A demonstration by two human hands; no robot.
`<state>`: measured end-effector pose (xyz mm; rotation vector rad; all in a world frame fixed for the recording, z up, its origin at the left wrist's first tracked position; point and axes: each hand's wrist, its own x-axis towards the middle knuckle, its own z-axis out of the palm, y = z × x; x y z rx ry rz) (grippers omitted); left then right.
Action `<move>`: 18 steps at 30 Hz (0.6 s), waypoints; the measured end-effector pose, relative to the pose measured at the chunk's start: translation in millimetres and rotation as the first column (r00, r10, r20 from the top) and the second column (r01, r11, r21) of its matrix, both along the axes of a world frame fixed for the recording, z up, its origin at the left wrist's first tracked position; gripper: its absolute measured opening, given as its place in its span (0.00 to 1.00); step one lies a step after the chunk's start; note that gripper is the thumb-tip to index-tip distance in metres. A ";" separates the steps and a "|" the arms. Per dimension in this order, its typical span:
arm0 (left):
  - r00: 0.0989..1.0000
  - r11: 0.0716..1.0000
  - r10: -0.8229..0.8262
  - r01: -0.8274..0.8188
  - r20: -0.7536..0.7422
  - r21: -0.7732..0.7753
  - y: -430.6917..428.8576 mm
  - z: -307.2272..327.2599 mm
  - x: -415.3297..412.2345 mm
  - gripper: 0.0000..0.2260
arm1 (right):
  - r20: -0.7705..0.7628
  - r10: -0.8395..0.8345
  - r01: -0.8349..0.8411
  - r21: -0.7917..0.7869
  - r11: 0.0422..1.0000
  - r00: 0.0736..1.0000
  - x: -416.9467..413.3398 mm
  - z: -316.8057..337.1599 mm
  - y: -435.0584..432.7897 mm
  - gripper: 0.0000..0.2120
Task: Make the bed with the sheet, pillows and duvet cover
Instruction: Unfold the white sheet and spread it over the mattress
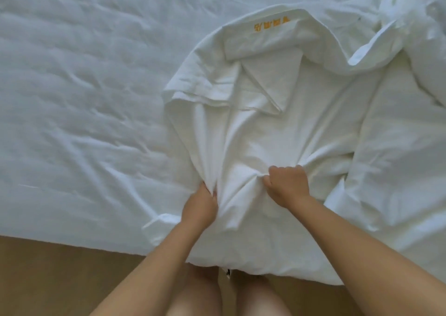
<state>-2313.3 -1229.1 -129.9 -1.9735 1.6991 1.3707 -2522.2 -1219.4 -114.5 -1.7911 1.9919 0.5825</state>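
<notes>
Partly folded white cotton sheet (284, 113), possibly the duvet cover, heaped on pale wrinkled bed surface (84, 86), left hand (201, 206) and right hand (288, 185) apart, each gripping bunched fabric, brown floor (60, 274) below.

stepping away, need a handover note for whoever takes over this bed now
Hands: left hand and right hand each grip a bunch of the white cloth at the near edge.
Cloth lies partly unfolded on the bed, yellow lettering at its far side; sheet or duvet cover, cannot tell.
More white bedding is heaped at the right.
Left: spread it out; no pillows in view.
</notes>
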 end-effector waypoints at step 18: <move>0.965 0.920 -0.205 0.247 0.163 -0.303 32.8 50.2 -95.7 0.23 | 0.429 -0.492 0.557 -0.032 0.830 0.757 -61.7 23.4 84.6 0.23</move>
